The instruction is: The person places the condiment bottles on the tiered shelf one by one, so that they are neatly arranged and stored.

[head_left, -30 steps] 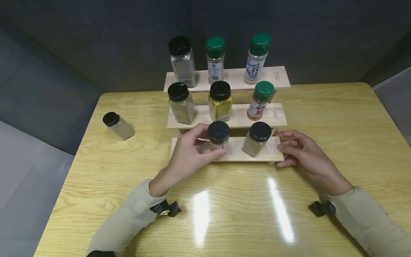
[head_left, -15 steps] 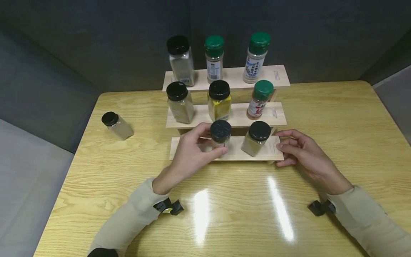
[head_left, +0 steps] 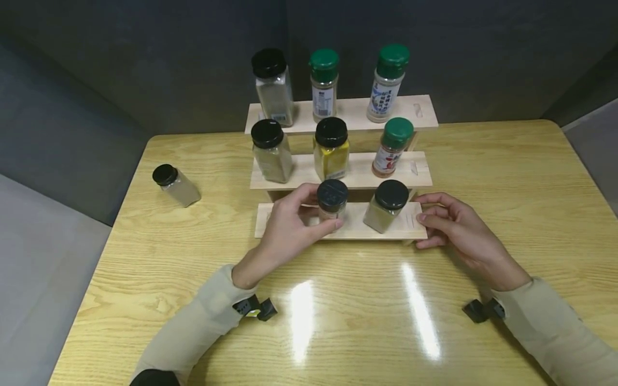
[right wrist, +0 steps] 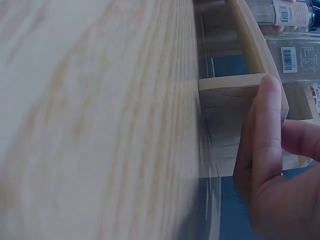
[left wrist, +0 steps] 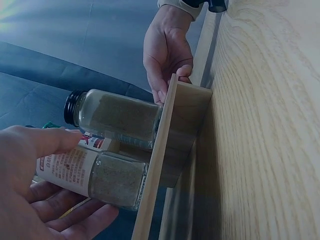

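My left hand holds a spice jar with a black lid, thumb in front and fingers behind. In the left wrist view the labelled jar stands upright at the bottom step of a wooden spice rack. To its right on that step stands another black-lidded jar, apart from it. At the rack's right end, my right hand grips the bottom board, its thumb at the upper side. In the right wrist view, fingers lie along the board's end.
On the middle step stand two black-lidded jars and a green-lidded shaker. The top step bears a black-lidded jar and two green-lidded shakers. Another jar lies on the wooden table at left. Dark fabric hangs behind.
My left hand has shifted slightly right with the jar, closer to the neighbouring jar on the bottom step. The right hand keeps its place at the rack's end.
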`<state>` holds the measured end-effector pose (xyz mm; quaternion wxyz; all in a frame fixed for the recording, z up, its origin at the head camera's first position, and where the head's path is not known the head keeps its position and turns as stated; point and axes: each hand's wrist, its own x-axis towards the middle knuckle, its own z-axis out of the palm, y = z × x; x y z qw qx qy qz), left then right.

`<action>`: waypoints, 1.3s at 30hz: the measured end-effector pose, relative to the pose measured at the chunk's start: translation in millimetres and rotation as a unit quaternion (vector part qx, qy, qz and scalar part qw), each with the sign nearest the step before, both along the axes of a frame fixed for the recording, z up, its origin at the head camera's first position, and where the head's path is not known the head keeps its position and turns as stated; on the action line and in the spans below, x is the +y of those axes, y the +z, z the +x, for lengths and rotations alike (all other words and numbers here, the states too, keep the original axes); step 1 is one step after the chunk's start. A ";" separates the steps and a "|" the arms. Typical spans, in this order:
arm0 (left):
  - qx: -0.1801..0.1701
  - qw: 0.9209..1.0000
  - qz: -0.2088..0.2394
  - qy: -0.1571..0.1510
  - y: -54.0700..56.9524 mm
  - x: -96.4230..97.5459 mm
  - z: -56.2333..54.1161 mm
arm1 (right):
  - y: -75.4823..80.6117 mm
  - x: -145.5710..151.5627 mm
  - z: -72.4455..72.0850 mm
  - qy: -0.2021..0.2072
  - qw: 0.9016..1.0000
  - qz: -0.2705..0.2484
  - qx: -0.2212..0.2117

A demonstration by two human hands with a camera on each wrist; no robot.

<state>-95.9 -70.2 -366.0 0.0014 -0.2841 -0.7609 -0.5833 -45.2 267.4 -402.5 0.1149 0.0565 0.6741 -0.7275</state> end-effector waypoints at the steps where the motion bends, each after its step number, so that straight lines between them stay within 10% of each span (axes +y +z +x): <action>1: -0.003 1.000 0.001 -0.001 0.1 0.2 -0.1 | 0.2 -0.3 -0.1 0.001 1.000 -0.002 0.001; 15: -0.040 0.999 0.022 -0.014 -3.2 -6.6 4.2 | -0.9 -0.5 -0.9 0.000 1.000 -0.010 0.000; 25: -0.019 0.998 0.060 0.025 -10.3 -62.0 11.6 | -1.6 0.5 0.0 -0.006 1.000 -0.021 0.000; 33: 0.035 0.985 0.085 0.147 -11.8 -121.2 2.1 | -0.7 0.3 0.9 -0.011 1.000 -0.019 -0.007; 39: 0.082 0.944 0.178 0.264 -7.3 -165.8 -13.6 | -1.3 0.1 0.2 -0.008 1.000 -0.023 -0.008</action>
